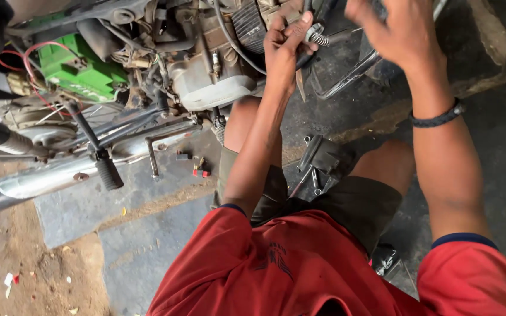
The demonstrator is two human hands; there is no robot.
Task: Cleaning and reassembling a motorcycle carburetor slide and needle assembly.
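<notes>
— Where is the spring, and which way does it lie?

— I see the small coiled spring [318, 38] at the far middle, beside the motorcycle engine [212, 70]. Its long axis runs roughly left to right, tipping slightly toward the near right. It's short, metallic and pale, tightly wound, at the tip of a dark rod or cable.

— And my hands?

— My left hand [285, 44] has its grip closed around that dark part, thumb pressed just beside the spring. My right hand [396, 29] is blurred and cut off by the top edge; its fingers look spread apart, I think, holding nothing I can make out.

— What's hidden?

— What the spring joins to is covered by the left hand. A chrome bar [346, 73] passes under the right hand. Wrenches [314, 169] lie on the floor between my knees.
</notes>
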